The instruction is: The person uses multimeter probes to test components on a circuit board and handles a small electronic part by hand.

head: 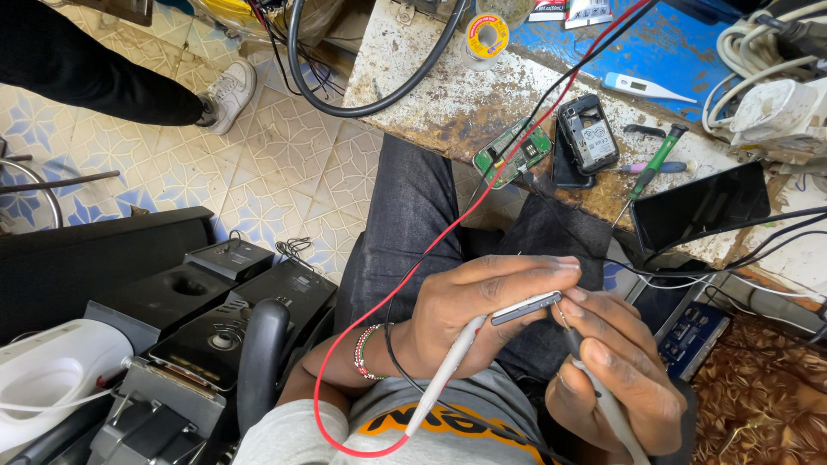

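holding a small flat grey phone part (527,306) edge-on, the left hand (482,310) has its fingers curled shut over the top of it and the thumb under. a white test probe (448,370) is also pinned in that same grip, its tip up by the part's near end and its body running down out of the palm toward the wrist, where a red wire (405,284) loops away. a beaded bracelet (363,351) sits on the left wrist.

right hand (616,370) is closed around a second probe (603,396), grey-handled, pinched between thumb and forefinger; its metal tip pokes up just under the left fingertips and meets the end of the part. a black wire (689,271) runs off past the right knuckles.

beyond the fingers, on the worn bench (431,95): a green circuit board (512,153), an opened black phone body (588,133), a green-handled screwdriver (655,164), a dark phone screen (699,207), a solder spool (487,36) and a white thermometer (646,86). left of the left wrist are black speaker boxes (207,319).
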